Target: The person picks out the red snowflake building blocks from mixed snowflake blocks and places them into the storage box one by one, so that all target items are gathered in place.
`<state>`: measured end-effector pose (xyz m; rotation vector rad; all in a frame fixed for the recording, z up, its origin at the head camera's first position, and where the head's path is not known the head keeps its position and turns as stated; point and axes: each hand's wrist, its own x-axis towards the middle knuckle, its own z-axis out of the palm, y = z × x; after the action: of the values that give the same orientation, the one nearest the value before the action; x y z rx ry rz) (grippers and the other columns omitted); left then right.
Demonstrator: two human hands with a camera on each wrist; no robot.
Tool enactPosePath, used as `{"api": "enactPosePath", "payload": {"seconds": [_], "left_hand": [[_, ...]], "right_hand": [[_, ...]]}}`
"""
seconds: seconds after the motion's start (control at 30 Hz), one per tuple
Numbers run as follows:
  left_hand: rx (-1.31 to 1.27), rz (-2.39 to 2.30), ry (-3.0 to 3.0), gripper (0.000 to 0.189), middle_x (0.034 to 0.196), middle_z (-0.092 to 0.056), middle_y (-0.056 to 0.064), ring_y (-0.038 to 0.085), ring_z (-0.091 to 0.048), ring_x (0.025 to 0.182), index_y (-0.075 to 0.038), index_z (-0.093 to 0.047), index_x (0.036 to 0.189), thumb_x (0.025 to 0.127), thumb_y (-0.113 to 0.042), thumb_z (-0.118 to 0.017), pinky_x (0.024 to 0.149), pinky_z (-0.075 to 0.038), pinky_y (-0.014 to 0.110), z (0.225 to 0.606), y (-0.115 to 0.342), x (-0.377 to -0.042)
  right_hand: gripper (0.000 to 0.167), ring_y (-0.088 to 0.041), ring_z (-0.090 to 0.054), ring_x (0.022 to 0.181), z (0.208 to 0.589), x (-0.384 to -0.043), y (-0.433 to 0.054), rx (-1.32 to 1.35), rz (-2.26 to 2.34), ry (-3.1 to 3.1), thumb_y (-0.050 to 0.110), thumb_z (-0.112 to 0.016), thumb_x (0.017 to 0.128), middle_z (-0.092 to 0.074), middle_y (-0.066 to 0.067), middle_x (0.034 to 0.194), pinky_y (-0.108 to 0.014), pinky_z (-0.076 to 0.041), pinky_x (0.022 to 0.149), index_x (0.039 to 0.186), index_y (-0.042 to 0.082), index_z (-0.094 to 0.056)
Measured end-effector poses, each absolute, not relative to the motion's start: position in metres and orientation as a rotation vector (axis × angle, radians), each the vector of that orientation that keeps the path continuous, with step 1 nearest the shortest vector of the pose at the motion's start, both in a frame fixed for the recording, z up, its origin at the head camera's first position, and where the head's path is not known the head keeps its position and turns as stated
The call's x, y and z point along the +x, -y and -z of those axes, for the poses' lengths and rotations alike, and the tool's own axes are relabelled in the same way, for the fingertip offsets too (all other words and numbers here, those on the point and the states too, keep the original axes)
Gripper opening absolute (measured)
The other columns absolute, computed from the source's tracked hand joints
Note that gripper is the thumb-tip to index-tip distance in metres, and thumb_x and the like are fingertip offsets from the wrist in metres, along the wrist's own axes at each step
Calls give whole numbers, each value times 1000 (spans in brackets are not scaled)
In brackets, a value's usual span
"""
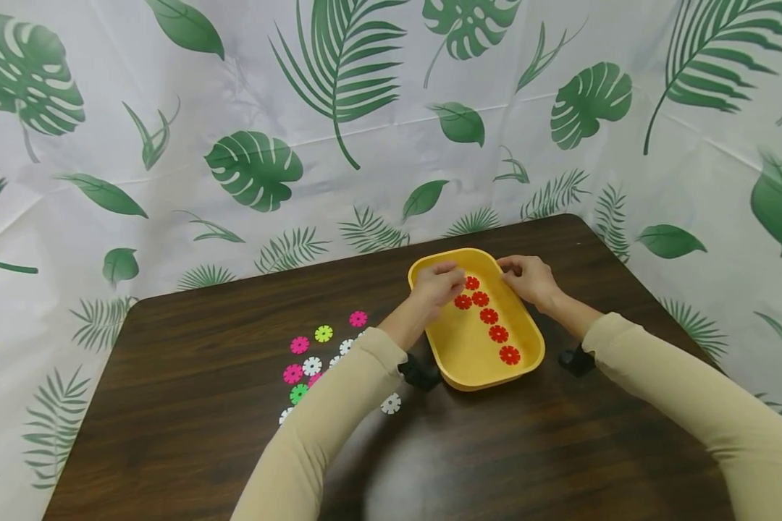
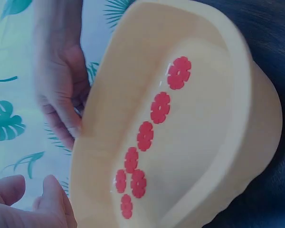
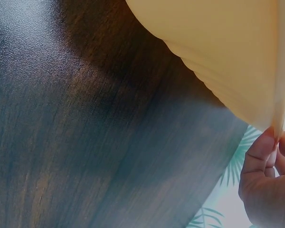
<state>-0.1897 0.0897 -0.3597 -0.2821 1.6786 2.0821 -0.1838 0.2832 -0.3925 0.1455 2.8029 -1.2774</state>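
Observation:
A yellow plastic tray [image 1: 457, 351] with rounded corners sits on the dark table. Several red notched disc pieces [image 1: 498, 333] run in a line along its floor, with others grouped beside the far end. Over that far end hovers my left hand [image 1: 438, 284]; in the left wrist view its thumb and fingers [image 2: 52, 202] are apart with nothing between them. With thumb and fingers, my right hand [image 1: 531, 281] pinches the tray's right rim, and the right wrist view shows the fingertips [image 3: 265, 142] on that edge.
Left of the tray, loose disc pieces lie scattered on the table [image 1: 189, 391]: pink [image 1: 300, 345], white [image 1: 391, 404], yellow [image 1: 324, 333] and green [image 1: 298, 394]. My left forearm [image 1: 326, 412] covers some of them. A leaf-print cloth [image 1: 365, 166] hangs behind the table.

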Motion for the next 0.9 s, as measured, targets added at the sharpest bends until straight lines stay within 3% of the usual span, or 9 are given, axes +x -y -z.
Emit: {"api": "enactPosePath", "payload": {"seconds": [0.43,0.67,0.83,0.9], "left_hand": [[-222,-2083,-1680,40,131,-65,19,30,-66,124,1,-60,140,101,-3,-66,108,-51,37,352,-47,-186],[-181,-2071,-1735,41,105,-62,7,21,-68,104,5,-57,141,101,-1,-65,110,-49,41,358,-15,-178],[-188,-2053,-1781,42,102,-65,4,30,-68,116,8,-54,142,101,1,-63,112,-47,44,371,10,-169],[-195,-2057,-1798,41,100,-67,3,26,-71,109,10,-53,141,102,2,-62,112,-48,45,377,19,-166]], "right_hand": [[38,-33,-64,91,392,-183,-283,142,1287,-2802,0,-54,105,-63,-32,123,-49,-59,97,141,-13,-54],[38,-35,-64,93,391,-184,-282,149,1287,-2796,0,-53,105,-62,-33,124,-48,-60,95,141,-13,-53],[37,-31,-64,87,392,-185,-284,120,1274,-2813,0,-54,105,-63,-32,114,-31,-62,79,140,-14,-54],[37,-29,-64,85,393,-185,-285,110,1274,-2820,0,-54,105,-64,-30,110,-25,-59,72,139,-14,-55]]}}
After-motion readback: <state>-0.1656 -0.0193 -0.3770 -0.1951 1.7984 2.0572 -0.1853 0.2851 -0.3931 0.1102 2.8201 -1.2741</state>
